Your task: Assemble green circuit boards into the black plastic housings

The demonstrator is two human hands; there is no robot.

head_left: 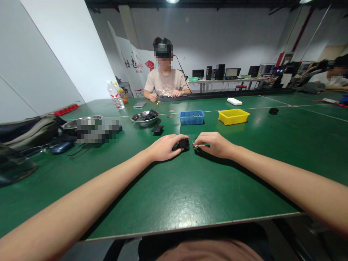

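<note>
My left hand [166,147] is closed on a small black plastic block [184,144], gripped between thumb and fingers just above the green table [174,195]. A short gap to the right of the block, my right hand [216,145] pinches a small silvery metal piece [195,146], too small to name exactly. Its dark end runs under the fingers. Behind my left hand lies another black plastic part [157,129], beside a metal bowl [145,123] that holds several similar black parts.
Beyond my hands stand a blue bin [191,120] with small pieces inside and a yellow bin [233,118]. A white box [234,102] and a black part [273,111] lie to the right. Bottles [116,96] and a bag [29,136] are at left. A person [166,79] sits opposite.
</note>
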